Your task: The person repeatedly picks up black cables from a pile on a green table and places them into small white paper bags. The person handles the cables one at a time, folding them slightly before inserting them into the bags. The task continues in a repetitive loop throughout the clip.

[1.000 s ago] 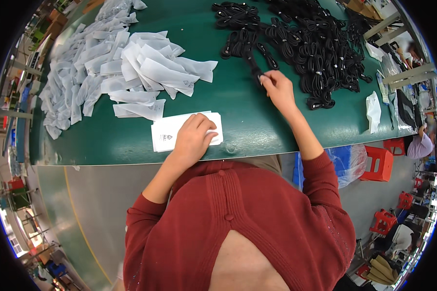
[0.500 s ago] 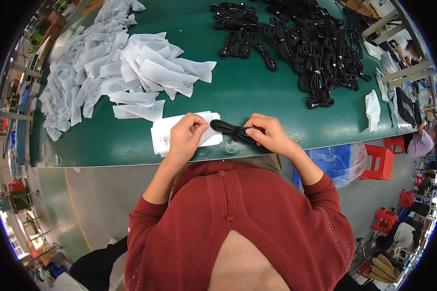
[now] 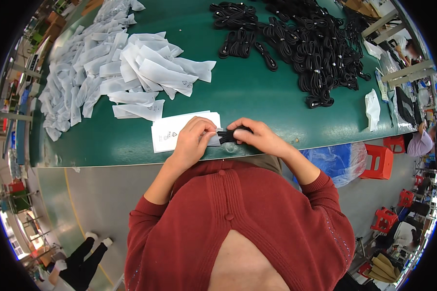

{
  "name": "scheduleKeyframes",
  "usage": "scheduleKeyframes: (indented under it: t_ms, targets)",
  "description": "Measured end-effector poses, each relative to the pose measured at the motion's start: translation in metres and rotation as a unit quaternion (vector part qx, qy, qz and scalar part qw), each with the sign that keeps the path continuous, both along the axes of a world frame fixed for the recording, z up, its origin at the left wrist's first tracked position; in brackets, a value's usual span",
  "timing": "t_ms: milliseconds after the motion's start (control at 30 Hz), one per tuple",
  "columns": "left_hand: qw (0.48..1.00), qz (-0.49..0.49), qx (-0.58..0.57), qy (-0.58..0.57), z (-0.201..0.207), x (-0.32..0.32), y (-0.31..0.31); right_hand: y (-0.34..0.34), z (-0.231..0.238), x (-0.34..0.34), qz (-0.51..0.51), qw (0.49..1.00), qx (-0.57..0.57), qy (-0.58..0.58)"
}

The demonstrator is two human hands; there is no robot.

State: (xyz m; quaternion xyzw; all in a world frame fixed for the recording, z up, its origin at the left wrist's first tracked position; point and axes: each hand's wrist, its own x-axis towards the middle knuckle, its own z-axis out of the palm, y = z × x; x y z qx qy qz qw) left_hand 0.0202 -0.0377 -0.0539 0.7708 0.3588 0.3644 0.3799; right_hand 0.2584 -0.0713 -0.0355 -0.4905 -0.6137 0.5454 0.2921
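The left hand (image 3: 191,139) is pinching a pale bag (image 3: 213,140); the right hand (image 3: 259,136) is gripping a black cable (image 3: 226,137) at its mouth. Full-looking bags (image 3: 156,63) are lying left on the table (image 3: 262,97), bare cables (image 3: 320,60) right.

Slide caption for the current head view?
Left hand pinching a flat whitish bag, right hand holding a coiled black cable at its edge.

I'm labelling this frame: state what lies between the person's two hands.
In the head view, a black cable bundle spans from the right hand to the pale bag pinched by the left hand.
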Motion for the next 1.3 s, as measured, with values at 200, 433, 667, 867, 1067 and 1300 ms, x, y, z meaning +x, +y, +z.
scheduleKeyframes:
  t_ms: [200, 433, 667, 867, 1067, 1300]
  targets:
    - [0.999, -0.005, 0.037, 0.000, 0.005, 0.001, 0.001, -0.006, -0.002, -0.014, -0.066, 0.995, 0.064, -0.047]
    - [0.988, -0.028, 0.152, 0.020, 0.017, 0.006, 0.005, -0.009, -0.009, -0.022, -0.081, 0.955, 0.269, -0.099]
    - [0.967, -0.037, 0.250, 0.047, 0.031, 0.014, 0.011, 0.005, -0.016, -0.036, -0.212, 0.957, 0.198, -0.021]
    - [0.970, -0.021, 0.237, 0.046, 0.040, 0.002, 0.024, 0.011, -0.030, -0.027, -0.166, 0.917, -0.186, 0.310]
    - [0.999, 0.032, 0.028, -0.033, 0.025, -0.011, 0.026, 0.005, -0.008, -0.042, -0.135, 0.915, 0.377, -0.052]
    - [0.999, 0.037, 0.010, -0.035, 0.022, -0.019, 0.028, 0.014, -0.003, -0.036, -0.081, 0.822, 0.557, -0.085]
